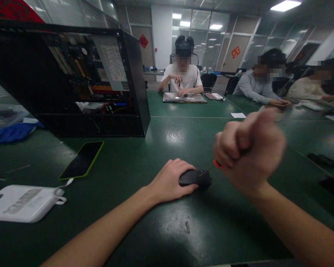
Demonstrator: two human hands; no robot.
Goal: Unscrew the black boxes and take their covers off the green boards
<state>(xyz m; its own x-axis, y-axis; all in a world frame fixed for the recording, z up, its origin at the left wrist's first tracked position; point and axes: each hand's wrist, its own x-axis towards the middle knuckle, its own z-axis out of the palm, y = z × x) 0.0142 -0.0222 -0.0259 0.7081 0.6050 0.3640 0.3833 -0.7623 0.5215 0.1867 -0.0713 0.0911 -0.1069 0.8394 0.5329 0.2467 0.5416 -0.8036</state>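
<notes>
A black object shaped like a computer mouse (202,179) lies on the green table (172,226), in the middle of the view. My left hand (174,180) is closed around its left end, the thumb on the near side and the fingers over the far side. Raised above the table to the right, my right hand (250,152) is curled into a fist and blurred. Something red (217,163) sticks out at the lower left of that fist; the rest of it is hidden by the fingers.
An open black computer case (133,85) stands at the back left. Left of me lie a phone (82,160) with a green edge, a white power bank (25,204) and blue gloves (15,131). Across the table sits a person (195,76); others sit at the right.
</notes>
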